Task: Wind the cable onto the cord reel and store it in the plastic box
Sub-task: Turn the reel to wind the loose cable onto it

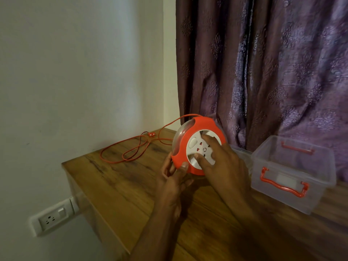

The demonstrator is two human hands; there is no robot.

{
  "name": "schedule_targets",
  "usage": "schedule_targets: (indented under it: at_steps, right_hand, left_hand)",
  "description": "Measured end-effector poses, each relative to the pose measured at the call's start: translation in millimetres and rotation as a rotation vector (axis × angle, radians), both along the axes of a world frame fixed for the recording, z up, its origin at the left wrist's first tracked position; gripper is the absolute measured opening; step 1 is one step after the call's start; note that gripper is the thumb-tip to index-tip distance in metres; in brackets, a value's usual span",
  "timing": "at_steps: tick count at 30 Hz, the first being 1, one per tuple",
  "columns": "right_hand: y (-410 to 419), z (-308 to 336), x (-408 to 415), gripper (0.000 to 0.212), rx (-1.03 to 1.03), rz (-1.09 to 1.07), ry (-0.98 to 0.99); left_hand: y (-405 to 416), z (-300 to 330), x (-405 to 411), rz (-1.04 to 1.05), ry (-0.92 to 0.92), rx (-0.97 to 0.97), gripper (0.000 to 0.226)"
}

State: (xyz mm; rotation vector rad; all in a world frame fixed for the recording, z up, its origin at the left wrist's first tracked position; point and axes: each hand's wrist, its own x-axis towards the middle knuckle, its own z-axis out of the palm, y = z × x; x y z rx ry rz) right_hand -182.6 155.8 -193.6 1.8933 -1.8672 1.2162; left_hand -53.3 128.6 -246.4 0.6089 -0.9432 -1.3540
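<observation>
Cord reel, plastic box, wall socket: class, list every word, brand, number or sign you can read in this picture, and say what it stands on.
None can be read.
Cord reel: white face shows only socket holes and a small ring mark, no legible lettering.
Plastic box: a pale patch, perhaps a label, too blurred to read.
Wall socket: no text visible.

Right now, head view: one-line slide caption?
Left hand steadies orange cord reel, right hand on its white hub; cable loose on table, plastic box open.
</observation>
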Motion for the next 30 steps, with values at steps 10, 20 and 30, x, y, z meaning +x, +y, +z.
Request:
schedule_targets:
  at_steps: [10,20,30]
  right_hand:
    - [2.6,9.2,-0.7,0.051,0.039,0.063,-0.032]
    - [2.5,13.0,-4.8,0.056,0.193,0.197,0.423]
    - [5.6,11.3,-10.6,0.053,0.178,0.14,0.477]
  left_hand:
    - [-1.2,0.2,0.8,0.021,0.015,-0.009,0.045]
    - [-0.1,4.5,1.8,0.017,0.029,0.027,0.051]
    - [0.2,3.8,1.8,0.021,-0.009,0.047,0.052]
